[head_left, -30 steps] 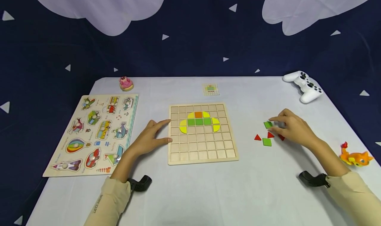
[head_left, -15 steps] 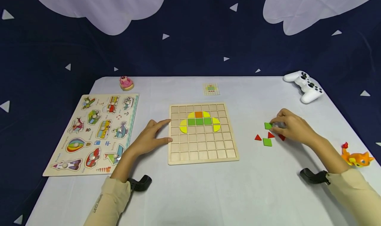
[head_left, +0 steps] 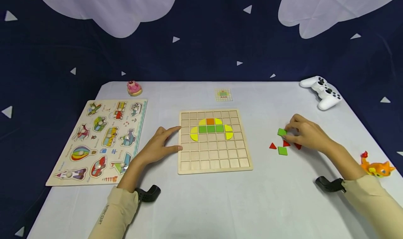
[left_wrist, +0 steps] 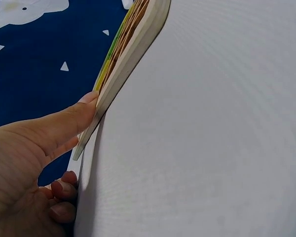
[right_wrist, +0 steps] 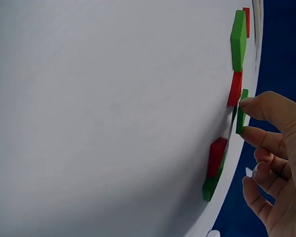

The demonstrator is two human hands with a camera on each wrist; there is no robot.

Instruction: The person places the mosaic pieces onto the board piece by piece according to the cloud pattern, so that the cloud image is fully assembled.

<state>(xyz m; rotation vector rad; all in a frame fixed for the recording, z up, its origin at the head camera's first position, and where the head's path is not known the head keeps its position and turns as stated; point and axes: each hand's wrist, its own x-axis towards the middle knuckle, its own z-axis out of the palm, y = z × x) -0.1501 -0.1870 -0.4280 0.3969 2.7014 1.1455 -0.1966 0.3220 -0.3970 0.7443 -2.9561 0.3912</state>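
My left hand (head_left: 158, 146) rests its index fingertip and thumb against the left edge of the wooden grid board (head_left: 215, 170). In the left wrist view the thumb (left_wrist: 71, 123) lies along that edge. On the board, green square tiles (head_left: 211, 128) form a row under an orange square (head_left: 210, 121), with yellow rounded pieces (head_left: 194, 134) at the sides. To the right, my right hand (head_left: 310, 134) pinches a green square tile (head_left: 281, 132) between thumb and index finger, tilted close over the table (right_wrist: 113, 98). Red triangles (head_left: 273, 146) and another green square tile (head_left: 282, 150) lie around it.
A picture card (head_left: 223, 95) lies behind the board. At left sits a knob puzzle (head_left: 107, 141) of vehicles, with a pink figurine (head_left: 134, 88) behind it. A white game controller (head_left: 321, 92) lies back right, an orange toy (head_left: 377, 168) at the right edge.
The right thumb and index finger have closed on the green square tile, which has shifted slightly left and tilted. The left hand has stayed at the board's edge.
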